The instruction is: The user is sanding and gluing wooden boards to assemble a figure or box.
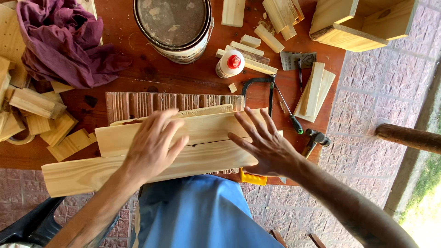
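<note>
Two long pale wooden planks [202, 131] lie side by side across the near edge of a reddish wooden table [151, 73], on top of a grooved brown board [138, 103]. My left hand [154, 144] rests flat on the planks with fingers spread. My right hand [262, 142] lies flat on their right end, fingers apart. Neither hand grips anything.
A purple cloth [64, 41] lies at the back left, with wood offcuts [41, 119] below it. A metal can [174, 27], a white glue bottle [229, 64], a hacksaw [266, 87], a hammer [314, 140], small wood blocks [268, 36] and a wooden box [363, 23] sit around.
</note>
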